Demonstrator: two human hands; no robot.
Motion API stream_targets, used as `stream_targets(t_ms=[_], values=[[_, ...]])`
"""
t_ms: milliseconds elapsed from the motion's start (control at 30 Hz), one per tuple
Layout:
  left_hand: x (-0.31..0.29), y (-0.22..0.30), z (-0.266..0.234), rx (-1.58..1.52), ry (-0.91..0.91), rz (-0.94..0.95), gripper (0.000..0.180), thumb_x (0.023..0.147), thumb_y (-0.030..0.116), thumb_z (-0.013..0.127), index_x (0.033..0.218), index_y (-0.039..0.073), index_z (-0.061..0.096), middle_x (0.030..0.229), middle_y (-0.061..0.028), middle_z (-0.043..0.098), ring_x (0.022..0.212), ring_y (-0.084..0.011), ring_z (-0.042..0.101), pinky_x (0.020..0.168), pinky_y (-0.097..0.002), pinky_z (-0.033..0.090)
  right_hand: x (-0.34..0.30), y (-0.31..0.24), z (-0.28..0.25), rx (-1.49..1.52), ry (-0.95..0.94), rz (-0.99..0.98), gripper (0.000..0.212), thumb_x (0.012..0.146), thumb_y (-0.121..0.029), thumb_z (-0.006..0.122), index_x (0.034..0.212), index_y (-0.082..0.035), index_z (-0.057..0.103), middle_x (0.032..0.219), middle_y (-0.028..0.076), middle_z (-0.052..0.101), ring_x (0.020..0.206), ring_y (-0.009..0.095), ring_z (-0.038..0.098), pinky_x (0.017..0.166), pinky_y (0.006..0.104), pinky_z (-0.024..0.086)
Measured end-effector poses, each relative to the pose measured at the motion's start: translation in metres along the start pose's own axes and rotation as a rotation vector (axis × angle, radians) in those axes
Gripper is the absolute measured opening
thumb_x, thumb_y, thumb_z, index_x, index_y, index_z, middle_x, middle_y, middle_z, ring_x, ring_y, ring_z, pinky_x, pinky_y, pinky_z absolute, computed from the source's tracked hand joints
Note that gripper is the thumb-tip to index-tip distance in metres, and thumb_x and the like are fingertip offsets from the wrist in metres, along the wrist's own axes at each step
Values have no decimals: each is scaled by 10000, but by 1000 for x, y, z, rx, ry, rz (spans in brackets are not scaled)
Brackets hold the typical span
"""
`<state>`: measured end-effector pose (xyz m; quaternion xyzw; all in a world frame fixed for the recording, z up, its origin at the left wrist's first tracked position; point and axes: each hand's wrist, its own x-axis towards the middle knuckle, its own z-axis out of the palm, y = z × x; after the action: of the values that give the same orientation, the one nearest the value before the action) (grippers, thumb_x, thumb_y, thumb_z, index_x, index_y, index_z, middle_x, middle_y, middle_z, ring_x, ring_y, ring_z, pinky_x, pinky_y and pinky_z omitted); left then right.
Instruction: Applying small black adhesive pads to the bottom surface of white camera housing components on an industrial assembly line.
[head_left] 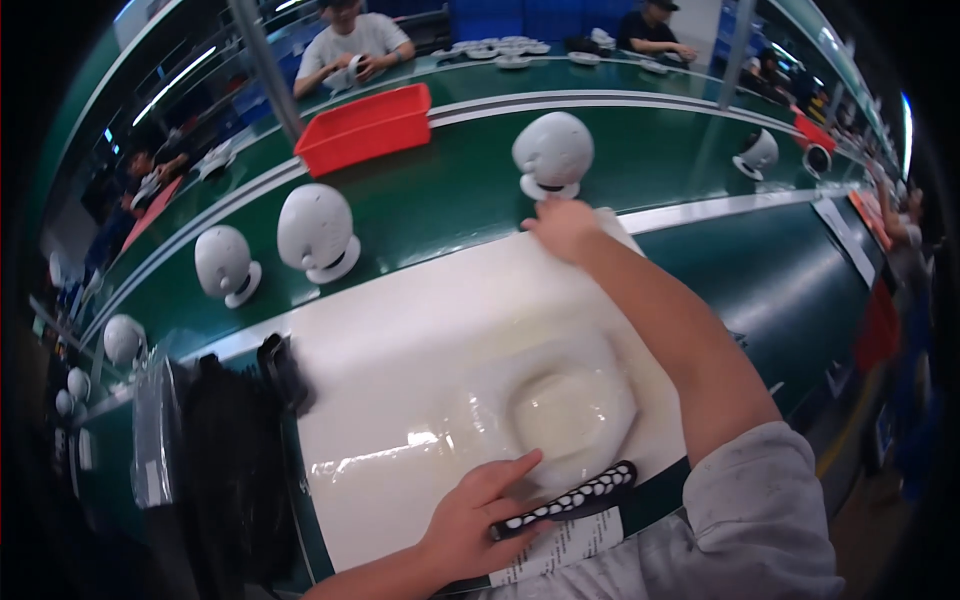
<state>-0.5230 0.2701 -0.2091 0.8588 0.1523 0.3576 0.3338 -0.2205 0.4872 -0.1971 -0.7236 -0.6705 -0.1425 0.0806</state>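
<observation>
My right hand reaches far forward, its fingers closed at the near edge of the round foot of a white egg-shaped device. The fingertips are partly hidden. Near the front edge of the white mat, my left hand holds a black bar with white spots by its left end, index finger stretched forward. Just beyond that bar lies a whitish, shiny padded ring with a round hollow. A printed paper sheet lies partly beneath the bar.
Two more white devices stand left on the green conveyor belt, others farther along. Beyond is a red bin. Black bags and a clear plastic packet lie left of the mat. A co-worker sits across the line.
</observation>
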Motion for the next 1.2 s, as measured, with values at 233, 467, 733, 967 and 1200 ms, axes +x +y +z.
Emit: stream_targets(t_ms=[233, 467, 733, 967, 1200], values=[[-14, -20, -10, -76, 21, -18, 221, 610, 108, 739, 720, 25, 566, 1207, -131, 485, 950, -254, 524, 769, -316, 436, -113, -1, -18, 547, 102, -81, 417, 822, -224, 532, 1186, -41, 445, 1267, 144, 406, 1172, 272, 375, 978, 360, 290], [-18, -18, -29, -50, 1, 6, 186, 596, 70, 733, 698, 10, 590, 1149, -127, 525, 848, -228, 526, 664, -286, 438, -157, -43, -110, 966, 196, -254, 239, 793, -133, 559, 1013, -39, 561, 1002, 107, 567, 883, 222, 550, 784, 299, 431], [-23, -19, -48, -18, -38, -9, 176, 618, 50, 719, 712, 5, 577, 1098, -130, 549, 890, -243, 514, 637, -276, 437, -235, -59, -202, 1668, -506, -979, 215, 789, -95, 525, 988, -36, 582, 794, 79, 594, 705, 223, 578, 670, 293, 456], [-34, -30, -60, -47, -37, 13, 211, 620, 42, 719, 767, 3, 572, 1083, -136, 552, 901, -250, 517, 634, -277, 440, -234, -66, -189, 1631, -540, -1084, 203, 773, -146, 540, 938, -34, 581, 756, 76, 586, 674, 225, 571, 641, 301, 452], [-43, -34, -72, -53, -37, 39, 241, 619, 30, 718, 783, 8, 543, 1063, -148, 557, 896, -262, 522, 636, -283, 442, -223, -87, -195, 1547, -604, -1162, 212, 758, -198, 556, 889, -33, 580, 719, 72, 578, 643, 227, 564, 611, 308, 448]])
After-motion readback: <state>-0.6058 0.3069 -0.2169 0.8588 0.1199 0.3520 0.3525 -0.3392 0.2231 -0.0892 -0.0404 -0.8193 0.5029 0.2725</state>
